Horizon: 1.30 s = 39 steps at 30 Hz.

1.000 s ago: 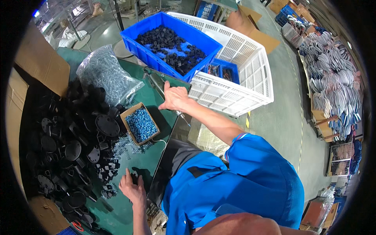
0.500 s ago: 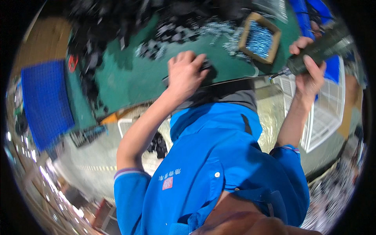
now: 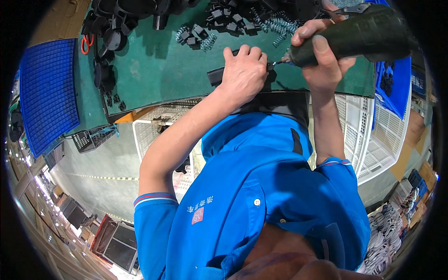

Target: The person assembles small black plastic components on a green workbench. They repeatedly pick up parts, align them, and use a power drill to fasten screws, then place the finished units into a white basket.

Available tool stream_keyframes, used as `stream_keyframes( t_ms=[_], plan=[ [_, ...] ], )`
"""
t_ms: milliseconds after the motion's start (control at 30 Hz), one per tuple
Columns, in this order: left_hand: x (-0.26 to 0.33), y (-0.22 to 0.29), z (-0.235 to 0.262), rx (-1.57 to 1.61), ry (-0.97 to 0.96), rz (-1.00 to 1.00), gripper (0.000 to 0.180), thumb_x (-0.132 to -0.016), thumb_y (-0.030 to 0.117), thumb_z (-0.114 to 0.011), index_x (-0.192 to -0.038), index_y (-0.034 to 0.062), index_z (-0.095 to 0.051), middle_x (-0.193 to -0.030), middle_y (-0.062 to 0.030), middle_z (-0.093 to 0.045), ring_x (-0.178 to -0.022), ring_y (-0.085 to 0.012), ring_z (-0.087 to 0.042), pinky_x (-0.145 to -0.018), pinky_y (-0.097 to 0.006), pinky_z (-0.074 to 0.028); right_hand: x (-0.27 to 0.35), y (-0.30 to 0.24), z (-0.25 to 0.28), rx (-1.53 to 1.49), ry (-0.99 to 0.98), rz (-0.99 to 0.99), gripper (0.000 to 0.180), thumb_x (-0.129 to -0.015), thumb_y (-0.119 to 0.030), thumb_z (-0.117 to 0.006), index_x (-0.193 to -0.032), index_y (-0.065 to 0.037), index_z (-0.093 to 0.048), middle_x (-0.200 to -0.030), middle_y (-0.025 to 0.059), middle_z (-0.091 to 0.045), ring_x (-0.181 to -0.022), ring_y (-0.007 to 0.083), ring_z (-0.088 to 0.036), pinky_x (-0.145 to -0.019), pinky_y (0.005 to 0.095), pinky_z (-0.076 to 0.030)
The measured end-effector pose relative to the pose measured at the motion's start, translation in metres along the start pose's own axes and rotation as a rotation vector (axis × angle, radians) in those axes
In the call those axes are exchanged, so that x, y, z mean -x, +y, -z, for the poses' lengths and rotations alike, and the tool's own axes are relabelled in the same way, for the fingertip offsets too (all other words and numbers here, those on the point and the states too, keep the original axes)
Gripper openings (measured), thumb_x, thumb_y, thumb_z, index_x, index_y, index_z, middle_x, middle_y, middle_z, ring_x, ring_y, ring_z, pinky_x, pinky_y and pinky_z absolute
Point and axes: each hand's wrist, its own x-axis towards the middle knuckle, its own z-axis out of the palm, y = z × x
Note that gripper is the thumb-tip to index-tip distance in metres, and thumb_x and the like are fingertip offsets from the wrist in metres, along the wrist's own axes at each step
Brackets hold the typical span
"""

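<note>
My left hand (image 3: pixel 246 73) is closed over a black plastic part (image 3: pixel 215 77), pressing it on the green tabletop (image 3: pixel 161 77). Most of that part is hidden under my palm and fingers. In my right hand (image 3: pixel 324 63) is a dark green power screwdriver (image 3: pixel 357 35), held level with its nose toward the left. The bit (image 3: pixel 283 60) meets the right end of the black part, where a small shiny screw seems to sit. Beyond my left hand lie small black blocks (image 3: pixel 233 21) and metal springs (image 3: pixel 280 28).
Round black parts (image 3: pixel 114 39) crowd the table's far left, near red-handled scissors (image 3: pixel 87 43). A blue mat (image 3: pixel 49 93) hangs at the left edge. White plastic crates (image 3: pixel 380 149) stand below at the right, with a blue bin (image 3: pixel 399 88) above them.
My right hand has brought the screwdriver leftward from beyond the table's right side to the black part. My left hand stays on the part, slightly farther right. The screw box is now hidden.
</note>
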Motion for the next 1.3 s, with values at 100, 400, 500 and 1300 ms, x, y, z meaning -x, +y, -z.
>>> stream_keyframes(
  t_ms=[100, 400, 500, 1300],
  plan=[
    [-0.001, 0.000, -0.002, -0.015, 0.003, -0.005, 0.030, -0.077, 0.027, -0.075, -0.099, 0.0095, -0.065, -0.096, -0.0044, -0.058, -0.098, -0.0244, -0.056, -0.079, -0.049, -0.041, 0.001, 0.002, -0.001, -0.001, 0.096, -0.054, 0.077, -0.076, -0.013, -0.079, -0.141, 0.002, -0.040, -0.098, 0.0025, -0.062, -0.086, 0.0114, -0.061, -0.072, 0.0191, -0.049],
    [-0.002, -0.001, -0.002, -0.008, 0.006, -0.006, 0.030, -0.077, 0.028, -0.075, -0.098, 0.0097, -0.065, -0.095, -0.0041, -0.058, -0.099, -0.0245, -0.056, -0.079, -0.050, -0.042, -0.024, 0.002, 0.001, -2.168, -0.229, -1.149, 0.048, -0.103, -0.036, -0.048, -0.060, -0.015, -0.054, -0.044, -0.0060, -0.043, -0.031, 0.0079, -0.037, -0.030, 0.0226, -0.028],
    [-0.002, -0.001, -0.004, -0.007, 0.016, -0.006, 0.030, -0.077, 0.028, -0.074, -0.098, 0.0098, -0.065, -0.095, -0.0042, -0.058, -0.099, -0.0245, -0.057, -0.079, -0.050, -0.042, -0.026, 0.001, 0.006, -1.976, -0.161, -1.147, 0.050, -0.103, -0.040, -0.045, -0.060, -0.017, -0.053, -0.045, -0.0059, -0.044, -0.031, 0.0078, -0.037, -0.029, 0.0229, -0.028],
    [0.003, -0.005, -0.007, 0.082, 0.105, -0.044, 0.026, -0.077, 0.023, -0.071, -0.099, 0.0093, -0.065, -0.093, -0.0043, -0.058, -0.097, -0.0242, -0.056, -0.079, -0.049, -0.037, 0.002, 0.032, 0.017, 0.092, -0.456, 0.003, 0.077, -0.078, -0.006, -0.065, -0.145, 0.009, -0.029, -0.094, 0.0119, -0.059, -0.080, 0.0205, -0.060, -0.071, 0.0324, -0.052]
  ],
)
